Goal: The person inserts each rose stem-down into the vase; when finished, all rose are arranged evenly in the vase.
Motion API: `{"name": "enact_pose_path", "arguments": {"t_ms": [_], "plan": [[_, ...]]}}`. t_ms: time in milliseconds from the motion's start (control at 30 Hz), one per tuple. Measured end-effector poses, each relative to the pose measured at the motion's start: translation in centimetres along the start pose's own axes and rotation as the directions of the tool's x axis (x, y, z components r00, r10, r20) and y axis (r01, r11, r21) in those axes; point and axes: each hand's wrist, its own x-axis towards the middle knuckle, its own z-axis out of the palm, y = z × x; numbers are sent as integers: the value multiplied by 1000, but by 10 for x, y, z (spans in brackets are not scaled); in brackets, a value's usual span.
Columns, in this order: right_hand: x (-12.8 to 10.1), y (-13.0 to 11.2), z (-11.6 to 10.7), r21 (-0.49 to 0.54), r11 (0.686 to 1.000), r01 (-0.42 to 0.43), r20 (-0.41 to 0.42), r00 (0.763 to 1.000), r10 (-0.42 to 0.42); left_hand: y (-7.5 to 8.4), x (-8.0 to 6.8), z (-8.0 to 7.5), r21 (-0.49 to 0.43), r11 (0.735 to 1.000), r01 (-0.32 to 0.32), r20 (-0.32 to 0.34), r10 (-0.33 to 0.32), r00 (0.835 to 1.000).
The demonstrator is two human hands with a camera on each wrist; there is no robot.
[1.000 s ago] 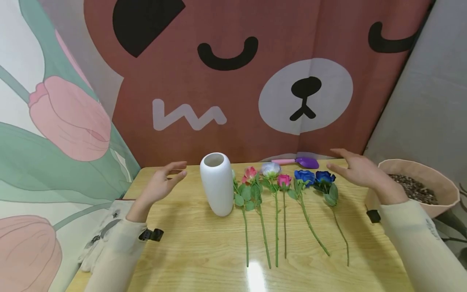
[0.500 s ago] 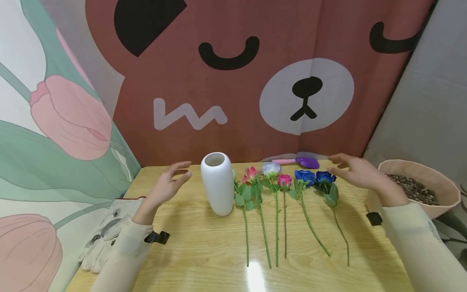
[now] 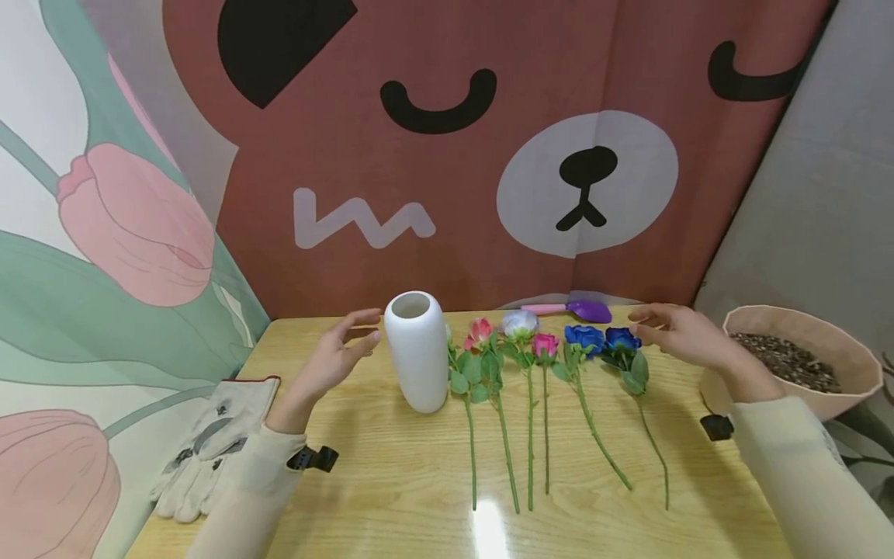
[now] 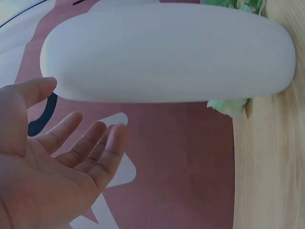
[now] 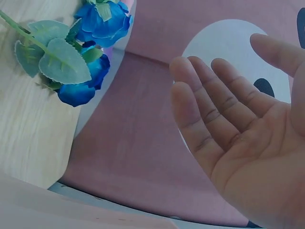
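Just left of the tall white vase (image 3: 419, 357), my left hand (image 3: 331, 363) holds nothing, fingers relaxed. In the left wrist view its thumb tip overlaps the edge of the vase (image 4: 167, 52) near the mouth. My right hand (image 3: 687, 338), also holding nothing, hovers by the dark blue rose (image 3: 621, 338) at the right end of the flower row. A second blue rose (image 3: 583, 340), a hot pink rose (image 3: 544, 346), a pale lavender flower (image 3: 519, 324) and a coral-pink flower (image 3: 479, 332) lie beside it, stems toward me. The leftmost bloom is mostly hidden behind the vase.
A small shovel with a purple blade (image 3: 590, 311) and pink handle lies at the table's back edge. At the right stands a peach pot (image 3: 810, 318) of dark, coarse soil. White work gloves (image 3: 223, 435) lie at the left beside my forearm. A printed bear curtain (image 3: 447, 178) hangs behind.
My left hand has moved right, closer to the vase, uncovering more of the gloves. My right hand has lowered slightly and its fingers have bent a little. The vase and flowers stay put.
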Motion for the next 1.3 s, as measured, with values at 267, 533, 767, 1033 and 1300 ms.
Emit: {"name": "enact_pose_path", "arguments": {"t_ms": [267,533,767,1033,1300], "plan": [[0,10,8,92,995,-44,57,998,39,3,0,7,5,1000,-10,14,10,1000],[-4,19,14,181,980,-82,87,994,67,5,0,11,-32,999,-14,41,16,999],[-6,25,20,221,971,-90,97,993,70,5,0,12,-31,999,-19,43,20,999],[-12,31,26,241,964,-109,102,991,86,5,0,14,-44,999,-15,54,18,998],[-16,36,28,263,957,-126,123,988,96,6,1,15,-45,999,-8,54,10,998]]}}
